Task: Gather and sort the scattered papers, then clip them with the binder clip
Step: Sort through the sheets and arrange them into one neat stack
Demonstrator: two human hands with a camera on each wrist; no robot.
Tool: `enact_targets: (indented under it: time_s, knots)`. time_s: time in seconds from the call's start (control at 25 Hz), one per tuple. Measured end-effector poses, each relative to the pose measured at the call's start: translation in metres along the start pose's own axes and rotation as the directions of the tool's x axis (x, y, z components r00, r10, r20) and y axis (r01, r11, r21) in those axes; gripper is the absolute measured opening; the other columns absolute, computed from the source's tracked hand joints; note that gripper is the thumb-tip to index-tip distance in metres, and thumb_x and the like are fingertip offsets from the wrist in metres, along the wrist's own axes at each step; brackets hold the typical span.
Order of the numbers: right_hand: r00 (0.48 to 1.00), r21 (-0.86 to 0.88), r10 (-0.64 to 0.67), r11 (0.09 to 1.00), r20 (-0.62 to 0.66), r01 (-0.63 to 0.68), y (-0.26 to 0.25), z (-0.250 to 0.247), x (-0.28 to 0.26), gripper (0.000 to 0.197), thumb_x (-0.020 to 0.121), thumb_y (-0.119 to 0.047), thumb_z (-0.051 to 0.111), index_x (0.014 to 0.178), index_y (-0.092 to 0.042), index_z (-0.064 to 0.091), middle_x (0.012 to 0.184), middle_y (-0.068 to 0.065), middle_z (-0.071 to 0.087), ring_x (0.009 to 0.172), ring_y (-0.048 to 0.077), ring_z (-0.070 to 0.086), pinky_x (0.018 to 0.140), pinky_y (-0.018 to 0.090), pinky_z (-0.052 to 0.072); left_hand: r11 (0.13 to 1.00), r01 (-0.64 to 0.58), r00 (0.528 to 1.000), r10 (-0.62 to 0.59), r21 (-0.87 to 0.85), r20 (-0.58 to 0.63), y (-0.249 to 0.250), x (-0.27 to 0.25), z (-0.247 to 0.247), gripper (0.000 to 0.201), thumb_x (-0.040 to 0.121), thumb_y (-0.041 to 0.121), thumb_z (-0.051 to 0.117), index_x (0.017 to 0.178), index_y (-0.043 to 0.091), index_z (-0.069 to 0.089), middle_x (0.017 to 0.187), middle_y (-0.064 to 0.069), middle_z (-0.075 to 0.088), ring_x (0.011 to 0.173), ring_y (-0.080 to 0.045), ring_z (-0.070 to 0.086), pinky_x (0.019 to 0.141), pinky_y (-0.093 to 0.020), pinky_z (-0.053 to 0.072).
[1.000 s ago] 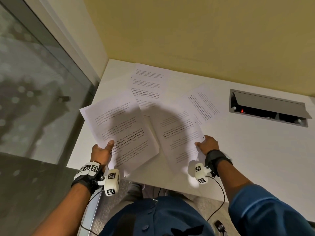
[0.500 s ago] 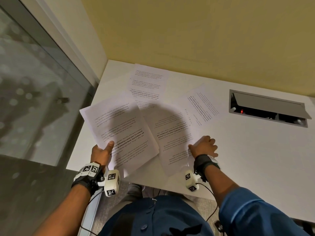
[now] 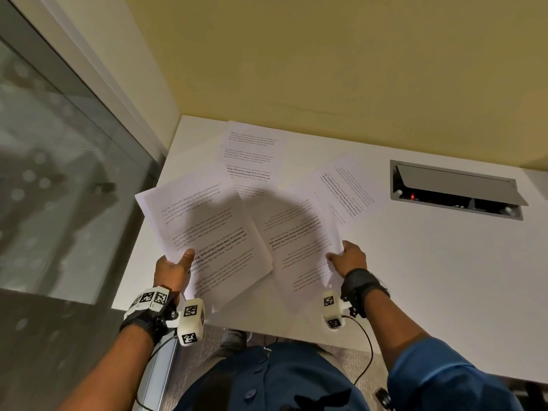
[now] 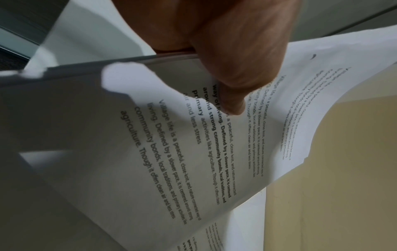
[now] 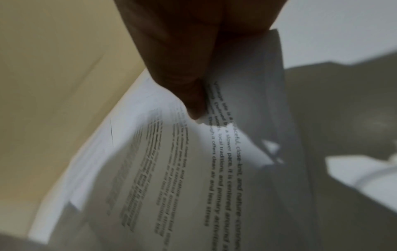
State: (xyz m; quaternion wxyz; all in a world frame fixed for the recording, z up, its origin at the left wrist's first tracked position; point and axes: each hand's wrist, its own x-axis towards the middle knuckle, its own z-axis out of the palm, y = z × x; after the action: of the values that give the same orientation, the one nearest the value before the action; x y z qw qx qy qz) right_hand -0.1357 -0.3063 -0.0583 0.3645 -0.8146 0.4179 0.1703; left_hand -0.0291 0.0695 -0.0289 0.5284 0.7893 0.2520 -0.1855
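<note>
My left hand grips a small stack of printed sheets by its near-left edge, thumb on top, held above the table's left front. My right hand pinches the right edge of another printed sheet, text upside down to me; its edge curls up at my thumb. Two more sheets lie flat on the white table: one at the back centre, one turned sideways at the right. No binder clip is in view.
A grey cable hatch is set into the table at the back right. A yellow wall rises behind the table and a glass partition stands to the left. The table's front edge is close to my body.
My right hand went from resting on the sheet's near-right corner to pinching its right edge and lifting it. The left hand and its stack have stayed put.
</note>
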Motion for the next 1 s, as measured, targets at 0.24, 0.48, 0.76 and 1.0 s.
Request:
enact_targets:
  time_s: [0.24, 0.48, 0.76, 1.0]
  knots:
    - [0.976, 0.455, -0.199, 0.863, -0.091, 0.218, -0.007, -0.068, -0.009, 0.032, 0.086, -0.01, 0.068, 0.117, -0.009, 0.061, 0.111, 0.009, 0.066, 0.108, 0.031, 0.062, 0.089, 0.032, 0.048, 1.0, 0.008, 0.996, -0.01, 0.02, 0.089, 0.028, -0.006, 0.005, 0.028, 0.086, 0.029, 0.068, 0.102, 0.006, 0.064, 0.101, -0.019, 0.07, 0.088, -0.036, 0.068, 0.085, -0.053, 0.055]
    - [0.932, 0.797, -0.348, 0.588, 0.096, 0.138, -0.049, -0.104, -0.029, 0.064, 0.075, -0.025, 0.077, 0.134, -0.012, 0.053, 0.128, 0.007, 0.064, 0.117, 0.024, 0.062, 0.098, 0.038, 0.049, 0.986, -0.166, 0.944, 0.165, -0.02, 0.284, 0.079, -0.031, 0.036, 0.034, 0.077, 0.039, 0.072, 0.096, 0.011, 0.066, 0.093, -0.015, 0.073, 0.088, -0.035, 0.07, 0.082, -0.052, 0.057]
    - [0.93, 0.565, -0.367, 0.76, -0.036, 0.322, -0.06, -0.093, -0.029, 0.059, 0.08, -0.031, 0.074, 0.134, -0.022, 0.051, 0.133, -0.002, 0.06, 0.122, 0.018, 0.057, 0.107, 0.045, 0.043, 0.97, -0.175, 0.899, 0.227, -0.168, 0.375, 0.104, -0.07, 0.08, 0.083, 0.071, 0.077, 0.056, 0.132, 0.021, 0.053, 0.126, 0.006, 0.064, 0.116, -0.018, 0.06, 0.103, -0.047, 0.045]
    - [0.816, 0.356, -0.577, 0.771, 0.037, 0.528, -0.05, -0.114, -0.05, 0.045, 0.085, -0.027, 0.07, 0.124, -0.031, 0.049, 0.12, -0.017, 0.06, 0.111, 0.001, 0.055, 0.089, 0.02, 0.042, 0.918, -0.26, 0.848, 0.366, -0.3, 0.383, 0.111, -0.116, 0.104, 0.036, 0.079, 0.032, 0.075, 0.114, 0.029, 0.066, 0.111, 0.011, 0.073, 0.103, -0.009, 0.069, 0.091, -0.037, 0.053]
